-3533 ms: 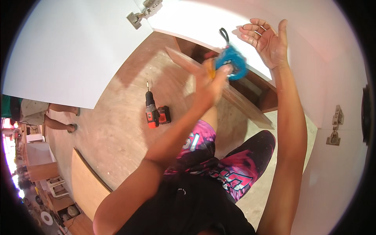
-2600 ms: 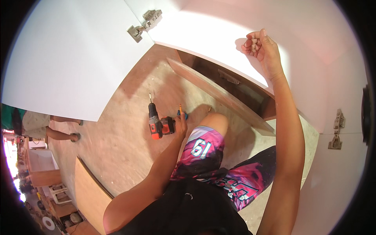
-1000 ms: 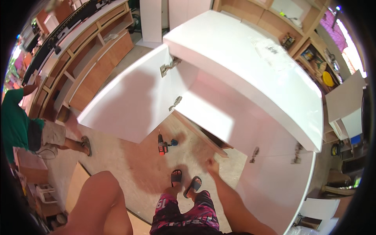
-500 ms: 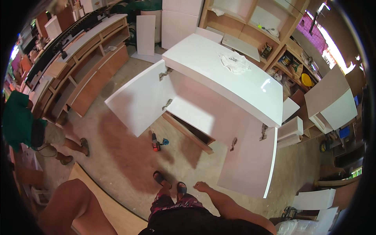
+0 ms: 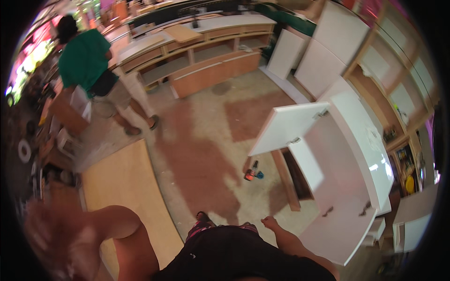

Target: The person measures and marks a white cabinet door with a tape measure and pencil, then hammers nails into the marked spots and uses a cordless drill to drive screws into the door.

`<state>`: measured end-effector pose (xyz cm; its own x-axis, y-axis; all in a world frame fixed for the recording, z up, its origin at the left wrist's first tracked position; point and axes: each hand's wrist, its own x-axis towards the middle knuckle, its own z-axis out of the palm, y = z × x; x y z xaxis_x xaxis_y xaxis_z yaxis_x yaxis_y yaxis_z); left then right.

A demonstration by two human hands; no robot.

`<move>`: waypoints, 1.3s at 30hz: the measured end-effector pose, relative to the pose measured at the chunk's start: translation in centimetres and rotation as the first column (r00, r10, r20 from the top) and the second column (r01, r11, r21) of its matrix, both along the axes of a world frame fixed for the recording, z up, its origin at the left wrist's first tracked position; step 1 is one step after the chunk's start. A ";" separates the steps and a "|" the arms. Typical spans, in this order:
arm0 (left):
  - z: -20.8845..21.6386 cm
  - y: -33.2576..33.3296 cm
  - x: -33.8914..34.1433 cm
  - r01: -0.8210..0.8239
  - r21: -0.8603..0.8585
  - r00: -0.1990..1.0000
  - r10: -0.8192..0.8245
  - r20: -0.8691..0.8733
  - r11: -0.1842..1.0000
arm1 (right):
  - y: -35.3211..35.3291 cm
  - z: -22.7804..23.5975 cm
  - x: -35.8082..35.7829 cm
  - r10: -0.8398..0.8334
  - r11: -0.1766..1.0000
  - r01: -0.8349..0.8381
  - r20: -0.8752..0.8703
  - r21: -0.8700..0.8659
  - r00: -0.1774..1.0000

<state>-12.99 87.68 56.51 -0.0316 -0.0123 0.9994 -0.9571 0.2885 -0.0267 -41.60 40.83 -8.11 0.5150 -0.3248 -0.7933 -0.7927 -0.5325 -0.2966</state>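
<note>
My right hand [image 5: 269, 222] hangs low in front of me, loosely closed, with nothing visible in it. On the left my arm is bent sharply at the elbow. My left hand [image 5: 47, 225] is smeared by motion close to the view's edge, so its fingers cannot be made out. A wooden panel [image 5: 122, 173] lies below and beyond that arm. On the floor beyond my right hand are a red-and-black cordless drill [image 5: 251, 171] and a small blue object [image 5: 259, 175]. Right of them is a white cabinet [image 5: 344, 145] with two hinged doors swung open.
Someone in a green shirt [image 5: 84, 58] stands at the far left. A long wooden drawer unit [image 5: 211, 70] runs across the back. White panels [image 5: 335, 35] and a shelf unit [image 5: 379, 89] stand at the back right. A wooden board [image 5: 286, 180] lies by the cabinet.
My view has swung left, so the cabinet and drill now appear farther right. The person in green appears more upright and farther into view. My left arm remains bent.
</note>
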 end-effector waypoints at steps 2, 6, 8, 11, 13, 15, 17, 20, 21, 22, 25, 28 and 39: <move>-6.1 -0.7 5.5 -0.014 0.044 0.964 0.025 -0.266 0.999 | 4.7 -1.5 4.0 0.121 0.992 -0.118 0.086 -0.038 0.989; -36.4 5.5 13.0 0.023 0.248 -0.107 0.249 -0.963 0.969 | 14.1 1.5 19.8 0.279 0.954 -0.295 0.202 0.057 0.939; -59.0 15.2 10.6 0.447 0.713 -0.072 0.816 -0.573 0.540 | 20.0 4.4 27.6 0.297 0.916 -0.365 0.332 0.165 0.895; -63.2 7.1 4.8 0.896 0.443 0.180 0.903 -0.390 0.013 | 19.2 5.2 34.1 0.235 0.939 -0.310 0.381 0.148 0.894; -66.4 7.8 1.5 0.883 -0.252 -0.462 0.833 -0.306 0.397 | 19.6 3.8 38.3 0.301 0.927 -0.365 0.412 0.087 0.860; -67.1 7.5 3.2 0.830 -0.297 -0.536 0.821 -0.195 0.471 | 18.8 2.1 42.0 0.340 0.911 -0.395 0.320 0.123 0.884; -67.9 8.4 7.9 0.830 -0.222 -0.547 0.823 -0.150 0.511 | 17.4 -0.1 45.1 0.399 0.884 -0.440 0.238 0.156 0.886; -70.9 10.0 16.6 0.822 -0.044 -0.568 0.812 -0.135 0.567 | 13.0 -4.4 52.4 0.748 0.647 -0.759 0.132 0.075 0.650; -71.8 12.3 18.2 0.815 0.060 -0.570 0.816 -0.099 0.576 | 14.7 -3.0 55.7 0.644 0.761 -0.625 -0.084 0.175 0.760; -72.2 13.9 20.5 0.833 0.158 -0.529 0.847 -0.055 0.530 | 15.3 -2.4 59.2 0.725 0.684 -0.711 -0.043 0.165 0.688; -59.5 13.2 30.1 0.883 0.470 -0.159 0.952 0.262 0.018 | 9.7 -2.8 66.5 0.855 0.519 -0.853 -0.024 0.050 0.519; -55.0 17.6 36.8 0.780 0.626 -0.246 0.931 0.269 0.025 | 8.9 -2.9 78.7 0.955 0.262 -0.941 0.200 -0.216 0.220; -65.2 36.4 48.6 0.865 0.399 -0.309 0.949 -0.053 0.304 | 44.0 1.7 100.6 0.560 0.761 -0.612 0.258 0.214 0.787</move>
<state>35.58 124.12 -8.70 0.3938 0.0438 -0.9181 0.5351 -0.8231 0.1902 59.00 84.86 -6.44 0.6648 0.3002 -0.6841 -0.2756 -0.7526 -0.5981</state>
